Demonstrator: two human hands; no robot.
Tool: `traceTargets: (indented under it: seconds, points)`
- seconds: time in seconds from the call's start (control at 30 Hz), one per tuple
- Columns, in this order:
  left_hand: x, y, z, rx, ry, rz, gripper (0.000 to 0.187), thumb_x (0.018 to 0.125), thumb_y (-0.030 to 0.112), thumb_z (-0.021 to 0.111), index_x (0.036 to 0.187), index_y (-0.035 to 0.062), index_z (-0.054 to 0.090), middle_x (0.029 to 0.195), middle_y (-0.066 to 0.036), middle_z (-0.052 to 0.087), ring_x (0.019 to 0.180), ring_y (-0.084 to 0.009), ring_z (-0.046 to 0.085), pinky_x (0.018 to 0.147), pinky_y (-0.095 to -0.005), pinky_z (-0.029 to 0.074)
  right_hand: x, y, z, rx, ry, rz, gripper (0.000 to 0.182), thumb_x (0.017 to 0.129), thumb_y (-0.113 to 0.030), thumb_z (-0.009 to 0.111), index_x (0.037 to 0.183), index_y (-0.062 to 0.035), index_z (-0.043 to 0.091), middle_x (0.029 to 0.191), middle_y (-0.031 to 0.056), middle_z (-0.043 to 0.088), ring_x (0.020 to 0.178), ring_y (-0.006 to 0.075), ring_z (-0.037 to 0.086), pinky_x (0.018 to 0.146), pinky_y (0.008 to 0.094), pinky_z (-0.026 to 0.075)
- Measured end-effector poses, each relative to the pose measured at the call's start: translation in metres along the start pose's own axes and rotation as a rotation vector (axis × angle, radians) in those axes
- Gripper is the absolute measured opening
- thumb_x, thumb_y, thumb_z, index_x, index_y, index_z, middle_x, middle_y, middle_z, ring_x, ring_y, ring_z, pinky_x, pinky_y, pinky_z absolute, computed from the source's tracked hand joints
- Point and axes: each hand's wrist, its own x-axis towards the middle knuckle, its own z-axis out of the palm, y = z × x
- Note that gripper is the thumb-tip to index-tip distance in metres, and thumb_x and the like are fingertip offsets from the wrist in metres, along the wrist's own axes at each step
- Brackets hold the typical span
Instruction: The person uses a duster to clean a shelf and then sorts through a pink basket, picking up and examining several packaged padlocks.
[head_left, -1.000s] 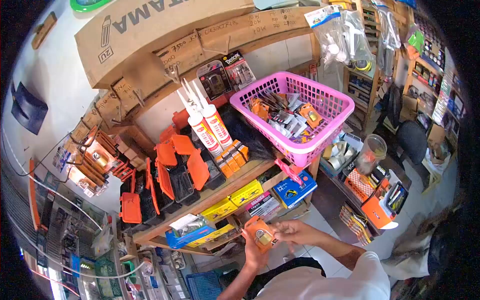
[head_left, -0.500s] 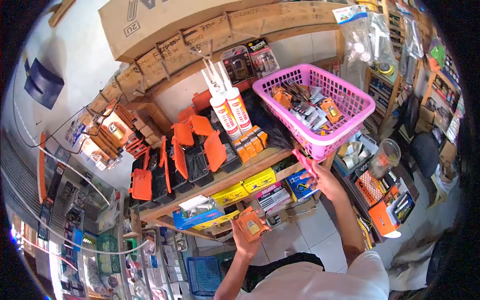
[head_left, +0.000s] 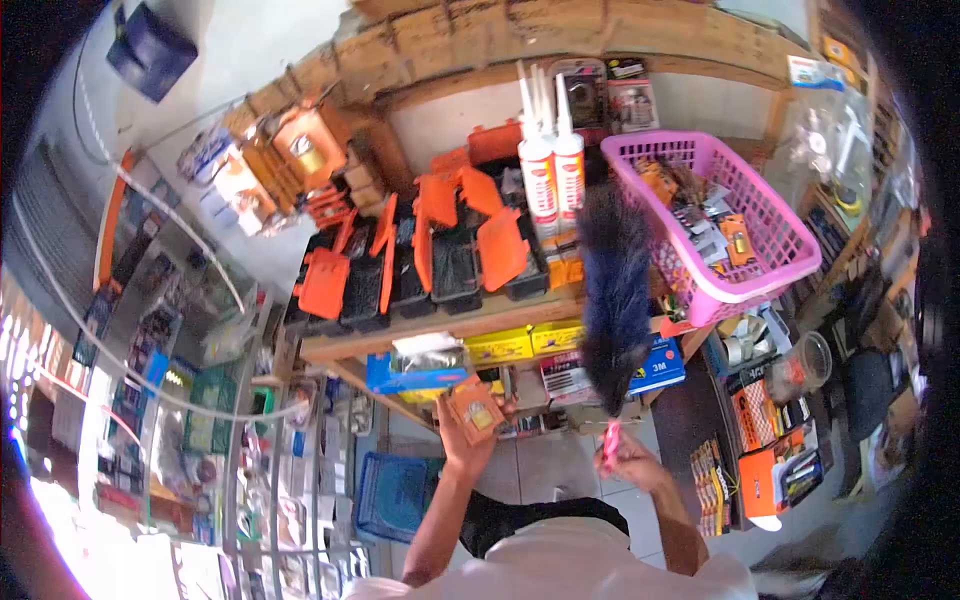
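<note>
My left hand is closed around a padlock in an orange card pack, held low in front of the shelf. In my right hand is the pink handle of a feather duster. Its dark, fluffy head points up and away from me, in front of the shelf edge. It partly covers the small orange boxes and the sealant tubes. To the right of the duster sits a pink plastic basket containing several packaged padlocks and other small packs.
Black bins with orange lids stand along the wooden shelf. Padlock packs hang at the left. Below the shelf are a blue box and yellow boxes. A blue crate rests on the floor.
My right hand has drawn the duster back from beside the basket and lowered it toward me, with its head now upright in view. My left hand still holds the padlock pack. The camera view has shifted.
</note>
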Motion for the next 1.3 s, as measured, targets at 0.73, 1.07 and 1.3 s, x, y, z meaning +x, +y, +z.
traceTargets:
  seconds: [0.73,1.07,1.3]
  points:
    - [0.025,0.034,-0.067,0.874,0.164,0.339,0.062,0.096,0.06,0.031,0.13,0.0104,0.047,0.131,-0.013,0.052,0.12,-0.0336,0.052,0.101,-0.054,0.042,-0.035,-0.001,0.043,-0.537,0.123,0.211,0.047,0.09,-0.019,0.066,0.133,-0.0046,0.053,0.118,0.0038,0.063,0.101,0.0095,0.054,0.089,0.0241,0.042]
    - [-0.007,0.057,-0.027,0.032,0.031,0.329,0.06,0.097,0.056,0.031,0.13,0.0072,0.047,0.128,-0.015,0.054,0.12,-0.0361,0.052,0.099,-0.0544,0.043,-0.031,-0.004,0.043,-0.576,0.19,0.115,0.044,0.089,-0.011,0.065,0.131,-0.0051,0.056,0.11,-0.0016,0.064,0.084,0.0046,0.051,0.073,0.0188,0.043]
    - [-0.011,0.062,-0.007,-0.099,-0.069,0.282,0.047,0.102,0.04,0.033,0.134,0.0063,0.04,0.135,-0.015,0.049,0.116,-0.0351,0.055,0.098,-0.0454,0.047,-0.033,0.005,0.032,-0.473,0.157,0.05,0.044,0.087,-0.009,0.064,0.13,-0.0069,0.058,0.097,-0.0039,0.065,0.073,0.0026,0.048,0.064,0.0173,0.039]
